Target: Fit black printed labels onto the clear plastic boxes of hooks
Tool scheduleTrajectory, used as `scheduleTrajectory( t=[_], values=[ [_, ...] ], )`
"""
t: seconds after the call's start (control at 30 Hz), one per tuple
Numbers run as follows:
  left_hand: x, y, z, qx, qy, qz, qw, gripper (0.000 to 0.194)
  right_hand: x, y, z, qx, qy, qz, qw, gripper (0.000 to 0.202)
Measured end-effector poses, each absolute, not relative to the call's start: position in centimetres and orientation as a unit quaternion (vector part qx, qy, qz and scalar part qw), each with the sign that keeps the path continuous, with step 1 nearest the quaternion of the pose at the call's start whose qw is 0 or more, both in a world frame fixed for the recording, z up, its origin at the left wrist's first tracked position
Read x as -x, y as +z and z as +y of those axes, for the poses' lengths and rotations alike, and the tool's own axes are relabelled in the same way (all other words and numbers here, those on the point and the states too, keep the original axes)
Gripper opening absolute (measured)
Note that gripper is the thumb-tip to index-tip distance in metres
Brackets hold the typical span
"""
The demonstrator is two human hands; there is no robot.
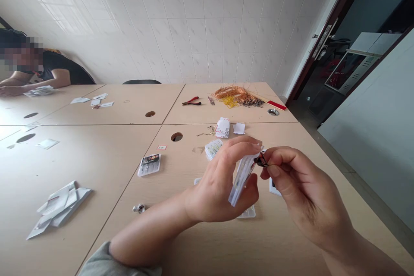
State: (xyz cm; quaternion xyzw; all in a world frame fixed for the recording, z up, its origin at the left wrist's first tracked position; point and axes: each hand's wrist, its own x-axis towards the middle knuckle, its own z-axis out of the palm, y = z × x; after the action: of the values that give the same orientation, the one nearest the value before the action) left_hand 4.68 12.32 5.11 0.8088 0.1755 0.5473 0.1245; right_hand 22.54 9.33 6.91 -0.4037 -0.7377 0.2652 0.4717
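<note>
My left hand (223,181) is wrapped round a clear plastic case (241,179), which is tilted on edge above the table. At the upper right edge of the case, my right hand (297,185) pinches a small dark piece with red marks (261,159) between thumb and forefinger. Whether that piece is fixed to the case I cannot tell. Behind my left hand lies another clear case (213,148) with small items in it. Parts of further clear cases (248,212) show below and beside my hands, mostly hidden.
A clear case with a dark label (149,164) and white packets (60,207) lie to the left. Farther back are white cards (223,128), red-handled pliers (192,101) and a bundle of orange cords (236,94). A person (42,67) sits at the far left.
</note>
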Motion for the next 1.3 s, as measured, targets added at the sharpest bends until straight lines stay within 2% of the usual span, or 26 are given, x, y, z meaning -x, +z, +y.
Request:
scheduleTrajectory(
  t=[0.83, 1.3],
  values=[
    [-4.5, 4.7, 13.1, -0.81, 0.541, 0.195, 0.116, 0.065, -22.5, 6.6, 9.5, 0.414, 0.306, -0.723, 0.46, 0.014],
    [-4.5, 4.4, 14.0, -0.813, 0.543, 0.199, 0.073, 0.065, -22.5, 6.7, 9.3, 0.425, 0.342, -0.709, 0.446, 0.018]
  ],
)
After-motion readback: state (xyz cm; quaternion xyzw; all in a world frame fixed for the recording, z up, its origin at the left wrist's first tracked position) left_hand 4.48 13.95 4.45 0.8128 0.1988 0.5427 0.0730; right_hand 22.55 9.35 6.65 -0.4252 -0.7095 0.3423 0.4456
